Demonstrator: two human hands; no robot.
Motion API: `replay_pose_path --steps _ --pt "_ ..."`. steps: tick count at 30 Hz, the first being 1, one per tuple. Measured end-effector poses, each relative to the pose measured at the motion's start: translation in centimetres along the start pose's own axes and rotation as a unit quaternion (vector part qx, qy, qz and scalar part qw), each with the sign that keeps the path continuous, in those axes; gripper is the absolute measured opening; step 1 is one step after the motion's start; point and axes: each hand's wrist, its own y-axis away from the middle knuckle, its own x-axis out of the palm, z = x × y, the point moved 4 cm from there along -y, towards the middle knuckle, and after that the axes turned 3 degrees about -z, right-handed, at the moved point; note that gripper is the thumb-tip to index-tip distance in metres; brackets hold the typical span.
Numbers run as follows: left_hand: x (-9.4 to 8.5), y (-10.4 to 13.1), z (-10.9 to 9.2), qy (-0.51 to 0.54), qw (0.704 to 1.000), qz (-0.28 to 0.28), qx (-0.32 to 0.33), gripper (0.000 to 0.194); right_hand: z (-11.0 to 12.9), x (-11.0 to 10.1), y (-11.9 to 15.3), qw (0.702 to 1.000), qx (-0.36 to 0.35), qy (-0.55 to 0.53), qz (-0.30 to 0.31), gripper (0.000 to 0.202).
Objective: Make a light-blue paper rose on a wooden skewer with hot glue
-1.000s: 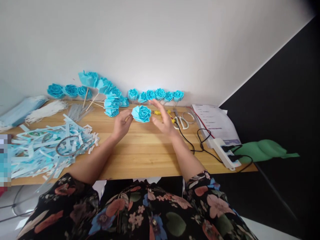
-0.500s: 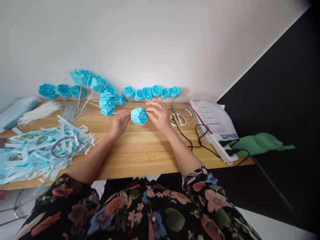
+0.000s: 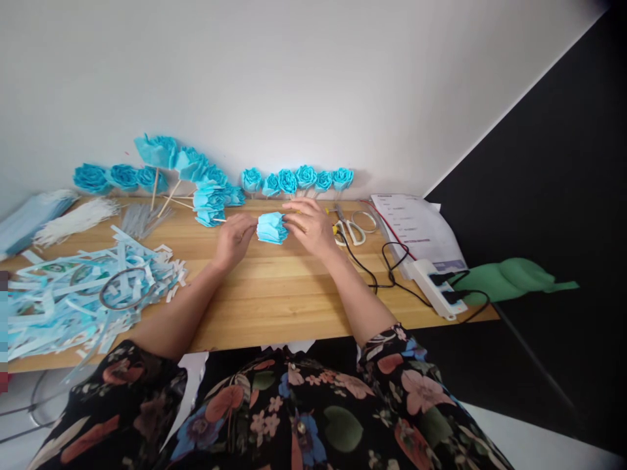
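Observation:
A light blue paper rose (image 3: pixel 272 228) lies sideways between my two hands, above the middle of the wooden table (image 3: pixel 274 294). My left hand (image 3: pixel 236 238) is closed on its thin stick stem just below the bloom; a bit of the stick pokes out to the left. At the bloom's open end, the fingers of my right hand (image 3: pixel 311 228) are bent against the petal edges. The thumb and index finger pinch there, partly hidden by the bloom and the hand itself.
Several finished blue roses (image 3: pixel 306 176) lean along the wall. Paper scraps (image 3: pixel 88 294) heap at the left, near white strips (image 3: pixel 78 219). To the right are scissors (image 3: pixel 350 232), papers (image 3: pixel 416 228), black cables (image 3: pixel 386 277), a power strip (image 3: pixel 435 287) and a green object (image 3: pixel 514 281).
The rose has turned about its stem, so its petal sides show more and its centre less. Both hands stay in nearly the same place, with small shifts of the right fingers.

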Motion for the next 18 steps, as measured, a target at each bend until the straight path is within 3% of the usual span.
replay_pose_path --steps 9,13,18 --pt "0.24 0.0 -0.14 0.017 1.0 0.013 0.012 0.03 0.12 0.35 0.29 0.996 -0.041 0.076 0.013 0.013" --pt "0.2 0.03 0.04 0.018 1.0 0.0 0.013 0.029 0.12 0.37 0.22 0.996 -0.027 0.079 0.038 0.012" --pt "0.17 -0.07 -0.03 0.022 1.0 0.018 0.0 0.03 -0.33 0.54 0.28 0.999 0.001 0.037 0.023 0.011"
